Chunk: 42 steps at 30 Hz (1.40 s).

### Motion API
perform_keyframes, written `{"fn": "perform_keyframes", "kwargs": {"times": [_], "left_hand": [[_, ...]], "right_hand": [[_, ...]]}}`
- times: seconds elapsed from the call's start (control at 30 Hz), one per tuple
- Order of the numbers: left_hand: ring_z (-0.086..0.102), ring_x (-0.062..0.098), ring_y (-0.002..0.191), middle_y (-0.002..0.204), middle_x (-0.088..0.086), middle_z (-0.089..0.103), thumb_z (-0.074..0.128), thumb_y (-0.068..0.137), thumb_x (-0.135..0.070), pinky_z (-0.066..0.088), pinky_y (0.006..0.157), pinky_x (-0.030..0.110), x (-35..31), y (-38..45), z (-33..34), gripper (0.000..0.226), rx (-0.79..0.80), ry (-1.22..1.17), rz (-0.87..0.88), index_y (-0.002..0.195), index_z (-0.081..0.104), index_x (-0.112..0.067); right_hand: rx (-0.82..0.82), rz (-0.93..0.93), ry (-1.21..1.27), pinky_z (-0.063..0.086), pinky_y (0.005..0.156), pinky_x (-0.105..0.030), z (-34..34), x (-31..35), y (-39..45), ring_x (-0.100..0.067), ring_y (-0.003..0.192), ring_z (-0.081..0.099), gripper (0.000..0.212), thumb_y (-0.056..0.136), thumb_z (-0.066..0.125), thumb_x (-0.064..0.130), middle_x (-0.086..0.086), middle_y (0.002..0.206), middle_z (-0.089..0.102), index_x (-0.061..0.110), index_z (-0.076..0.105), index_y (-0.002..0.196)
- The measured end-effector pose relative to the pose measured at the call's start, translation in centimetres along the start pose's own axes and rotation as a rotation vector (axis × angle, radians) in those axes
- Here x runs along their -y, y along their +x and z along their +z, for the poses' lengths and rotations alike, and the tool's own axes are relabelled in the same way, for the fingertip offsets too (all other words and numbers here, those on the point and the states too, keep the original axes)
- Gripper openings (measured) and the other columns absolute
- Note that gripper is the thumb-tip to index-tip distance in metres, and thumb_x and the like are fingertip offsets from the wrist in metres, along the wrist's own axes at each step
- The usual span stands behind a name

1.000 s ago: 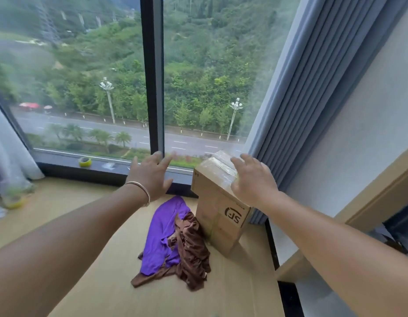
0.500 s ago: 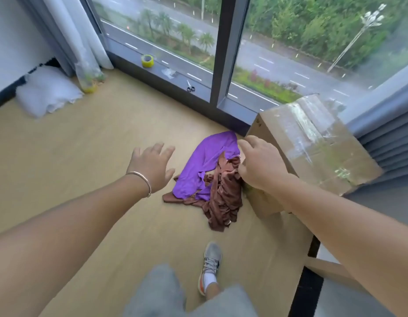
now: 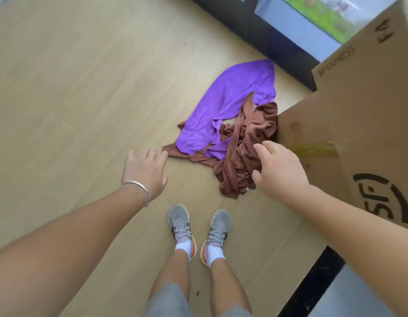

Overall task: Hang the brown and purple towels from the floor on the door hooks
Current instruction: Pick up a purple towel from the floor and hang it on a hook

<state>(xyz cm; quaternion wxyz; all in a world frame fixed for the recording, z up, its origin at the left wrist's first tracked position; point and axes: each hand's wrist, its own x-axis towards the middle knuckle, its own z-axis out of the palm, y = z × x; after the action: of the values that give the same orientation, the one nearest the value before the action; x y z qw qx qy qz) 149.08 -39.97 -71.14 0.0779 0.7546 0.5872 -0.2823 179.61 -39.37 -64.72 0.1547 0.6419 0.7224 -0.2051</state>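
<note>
A purple towel [image 3: 230,106] lies crumpled on the wooden floor, partly over a brown towel [image 3: 244,147] bunched against a cardboard box. My left hand [image 3: 144,171] hovers open just left of the brown towel's corner, a bracelet on its wrist. My right hand [image 3: 278,170] is open above the brown towel's right side, fingers spread and curved down; whether it touches the cloth I cannot tell. No door or hooks are in view.
A large cardboard box [image 3: 358,124] stands at the right, right next to the towels. A dark window frame [image 3: 267,42] runs along the top. My two feet in grey shoes [image 3: 198,234] stand just below the towels. Bare wooden floor [image 3: 72,99] spreads to the left.
The view has tilted from the window down to the floor and moved closer. Both hands have dropped toward the towels; both feet now show.
</note>
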Motion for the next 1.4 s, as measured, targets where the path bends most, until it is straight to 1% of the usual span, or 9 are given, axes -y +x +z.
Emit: {"fn": "perform_keyframes", "kwargs": {"times": [0.27,0.43,0.57,0.73,0.9,1.1,1.2,1.3,1.4], "left_hand": [[0.03,0.021,0.136,0.149,0.007,0.032,0.045,0.093,-0.047,0.019,0.112,0.052,-1.8,8.8,15.8,0.062,0.059,-0.014,0.015,0.148,0.025,-0.026],[0.028,0.022,0.138,0.149,0.007,0.03,0.043,0.097,-0.04,0.018,0.112,0.055,-2.0,15.5,24.0,0.056,0.042,0.019,0.063,0.148,0.025,-0.029],[0.023,0.022,0.14,0.151,0.007,0.028,0.047,0.096,-0.039,0.016,0.111,0.057,-1.9,22.0,29.2,0.056,-0.023,-0.052,0.083,0.148,0.029,-0.031],[0.009,0.02,0.146,0.159,0.003,0.014,0.041,0.096,-0.05,0.013,0.114,0.052,-0.9,29.9,33.2,0.061,-0.067,0.059,0.286,0.15,0.017,-0.037],[0.004,0.02,0.147,0.16,0.004,0.007,0.035,0.096,-0.054,0.012,0.116,0.051,0.6,34.3,34.6,0.062,-0.086,0.116,0.353,0.151,0.012,-0.037],[0.003,0.02,0.147,0.16,0.004,0.006,0.038,0.094,-0.055,0.011,0.116,0.051,0.6,35.4,35.9,0.066,-0.074,0.074,0.322,0.151,0.011,-0.036],[0.002,0.02,0.147,0.16,0.003,0.004,0.04,0.094,-0.055,0.01,0.116,0.051,0.4,34.8,36.7,0.068,-0.052,0.0,0.262,0.151,0.01,-0.036],[0.004,0.02,0.147,0.161,0.004,0.005,0.041,0.093,-0.056,0.011,0.116,0.05,-0.5,33.5,36.6,0.071,-0.031,-0.063,0.231,0.152,0.01,-0.032],[0.007,0.02,0.147,0.161,0.004,0.007,0.044,0.09,-0.059,0.012,0.117,0.048,-0.7,31.7,34.2,0.075,-0.017,-0.181,0.186,0.152,0.011,-0.032]], "right_hand": [[0.077,-0.101,-0.045,0.033,0.106,-0.042,15.3,1.7,10.1,-0.025,0.132,0.036,0.061,0.081,0.057,0.028,-0.007,0.141,0.042,0.012,0.042,0.138],[0.107,-0.194,-0.063,0.025,0.111,-0.042,24.8,4.1,16.4,-0.023,0.139,0.027,0.072,0.083,0.055,0.036,-0.008,0.15,0.032,0.011,0.031,0.146],[0.082,-0.247,-0.059,0.023,0.112,-0.044,31.1,6.0,22.0,-0.024,0.14,0.024,0.07,0.085,0.054,0.041,-0.007,0.149,0.033,0.012,0.032,0.144],[0.072,-0.29,-0.095,0.016,0.116,-0.045,36.9,8.1,29.4,-0.023,0.146,0.009,0.07,0.094,0.04,0.053,-0.008,0.157,0.019,0.012,0.023,0.148],[0.063,-0.314,-0.14,0.011,0.118,-0.046,41.0,10.1,34.5,-0.023,0.148,0.0,0.075,0.094,0.038,0.056,-0.007,0.16,0.01,0.012,0.016,0.151],[-0.008,-0.275,-0.245,0.007,0.117,-0.053,44.9,11.6,35.7,-0.028,0.148,-0.001,0.084,0.094,0.036,0.058,-0.013,0.161,0.003,0.006,0.005,0.152],[0.006,-0.275,-0.268,0.007,0.116,-0.055,45.3,11.9,35.5,-0.03,0.148,-0.003,0.077,0.099,0.028,0.053,-0.015,0.16,-0.002,0.004,0.001,0.152],[0.036,-0.275,-0.222,0.009,0.116,-0.053,43.7,11.4,35.2,-0.027,0.148,0.001,0.06,0.103,0.02,0.043,-0.011,0.161,0.003,0.01,0.008,0.153],[-0.034,-0.288,-0.107,0.015,0.115,-0.05,39.2,10.7,34.0,-0.026,0.147,0.012,0.05,0.103,0.024,0.042,-0.008,0.159,0.02,0.02,0.026,0.148]]}}
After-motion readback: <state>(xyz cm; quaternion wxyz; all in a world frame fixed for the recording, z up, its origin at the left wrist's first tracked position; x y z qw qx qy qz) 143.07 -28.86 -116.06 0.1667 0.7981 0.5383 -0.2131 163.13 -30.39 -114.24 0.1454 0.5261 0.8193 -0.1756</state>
